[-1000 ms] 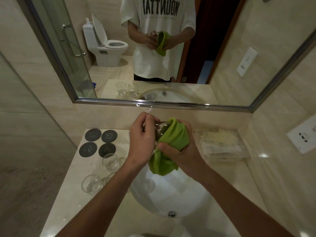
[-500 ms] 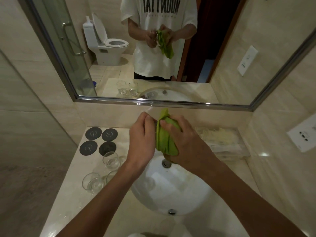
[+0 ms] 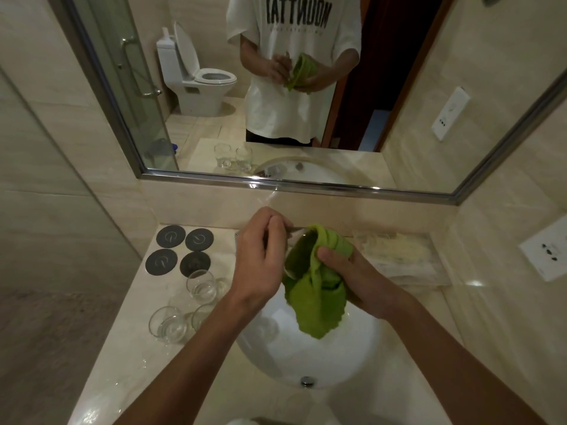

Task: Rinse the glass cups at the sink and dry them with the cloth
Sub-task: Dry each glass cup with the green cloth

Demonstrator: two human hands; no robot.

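Above the white sink (image 3: 352,357) my left hand (image 3: 260,259) grips a glass cup (image 3: 299,256), tilted on its side with its mouth toward the right. My right hand (image 3: 352,277) holds a green cloth (image 3: 316,302) bunched against and into the cup's mouth, with the cloth's tail hanging down over the basin. Most of the cup is hidden by my fingers and the cloth. Three more glass cups stand on the counter left of the sink: one at the back (image 3: 201,285), one at the front left (image 3: 168,325), and one (image 3: 204,317) partly behind my left forearm.
Several dark round coasters (image 3: 184,250) lie at the counter's back left. A clear tray of packets (image 3: 399,256) sits back right of the sink. A mirror (image 3: 276,87) covers the wall ahead, a glass shower partition stands left, and a wall socket (image 3: 549,250) is at right.
The cloth, pressed flat against the cup half a second ago, has loosened and its tail hangs down again. My right hand has turned around the cup's mouth while my left keeps holding it.
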